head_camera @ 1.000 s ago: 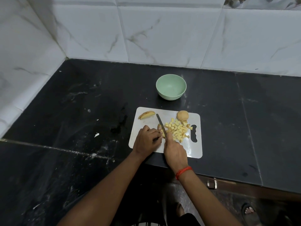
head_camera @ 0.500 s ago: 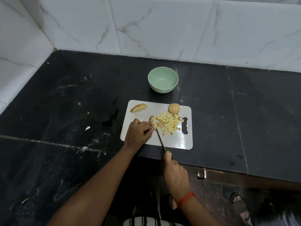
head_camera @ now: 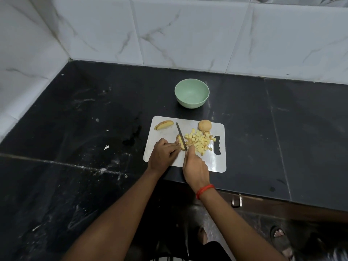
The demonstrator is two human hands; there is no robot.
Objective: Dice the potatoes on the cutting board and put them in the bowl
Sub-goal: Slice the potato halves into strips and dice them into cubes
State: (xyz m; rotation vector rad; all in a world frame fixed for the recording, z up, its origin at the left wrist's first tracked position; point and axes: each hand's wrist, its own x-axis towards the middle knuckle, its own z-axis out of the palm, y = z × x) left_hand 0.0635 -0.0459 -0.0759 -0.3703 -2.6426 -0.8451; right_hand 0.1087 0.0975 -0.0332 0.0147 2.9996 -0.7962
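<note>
A white cutting board (head_camera: 216,162) lies near the counter's front edge. My left hand (head_camera: 163,154) holds a potato piece (head_camera: 179,143) down on it with curled fingers. My right hand (head_camera: 195,168) grips a knife (head_camera: 181,135) whose blade lies across that piece, tip pointing away from me. A heap of yellow potato dice (head_camera: 198,141) sits just right of the blade. A potato wedge (head_camera: 163,124) lies at the board's far left corner and a round unpeeled potato piece (head_camera: 204,125) at its far edge. The pale green bowl (head_camera: 191,93) stands beyond the board and looks empty.
The black stone counter (head_camera: 84,113) meets white marbled wall tiles (head_camera: 188,34) at the back and left. A small white scrap (head_camera: 106,147) lies on the counter left of the board. Sandalled feet (head_camera: 280,236) show on the floor below the counter edge.
My right hand, which had drawn the knife back off the board's near edge, has moved forward again, and the blade now lies over the potato piece under my left hand.
</note>
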